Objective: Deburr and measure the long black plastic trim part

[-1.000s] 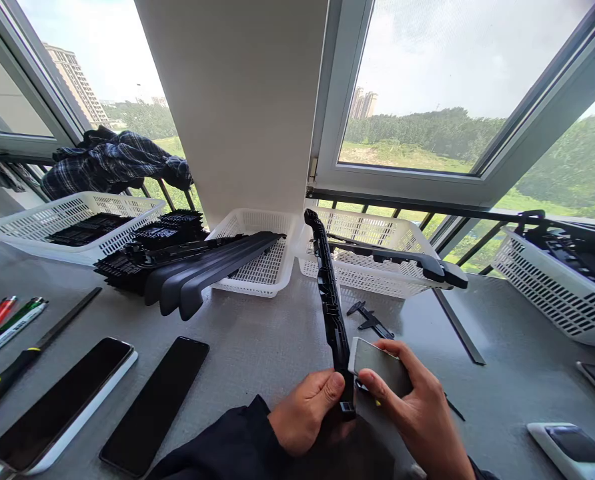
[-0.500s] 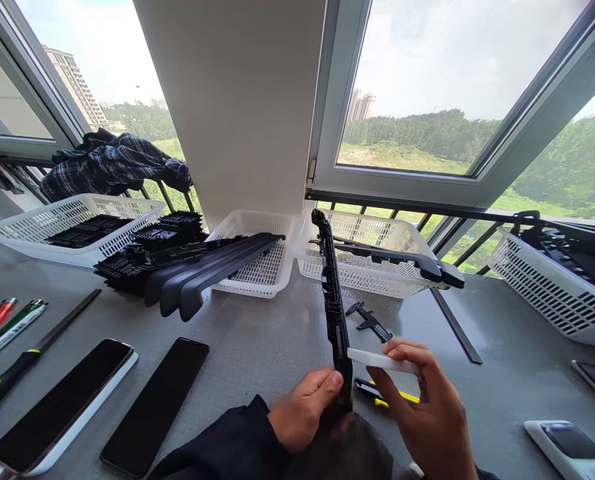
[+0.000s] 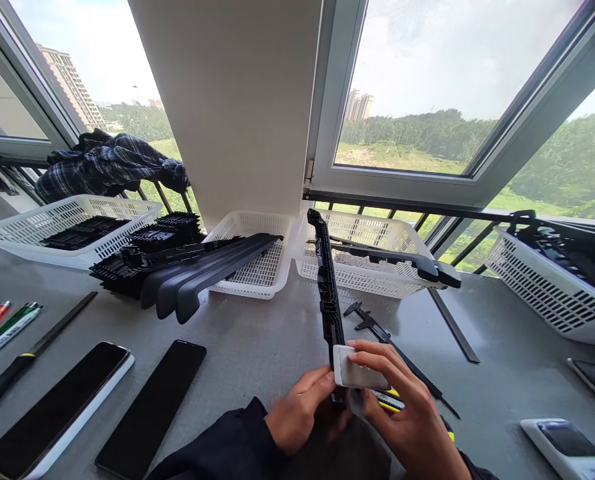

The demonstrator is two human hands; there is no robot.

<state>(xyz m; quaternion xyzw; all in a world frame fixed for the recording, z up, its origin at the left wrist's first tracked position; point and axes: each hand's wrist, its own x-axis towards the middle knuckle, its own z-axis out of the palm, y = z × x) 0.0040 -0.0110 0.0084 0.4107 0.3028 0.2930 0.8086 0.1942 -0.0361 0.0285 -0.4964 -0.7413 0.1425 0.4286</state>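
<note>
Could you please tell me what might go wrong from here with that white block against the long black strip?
The left hand grips the black strip only at its lower end, so pressure from the white block in the right hand may bend or twist the long free length. The left hand also sits close beside the block and could get pinched. The caliper and yellow-and-black tool lying by the right hand could be knocked.

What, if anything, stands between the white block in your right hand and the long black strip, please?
Nothing visible does. The white block, in the right hand, touches the lower part of the long black strip, just above where the left hand grips it. A yellow-and-black tool lies beyond, on the table.
</note>
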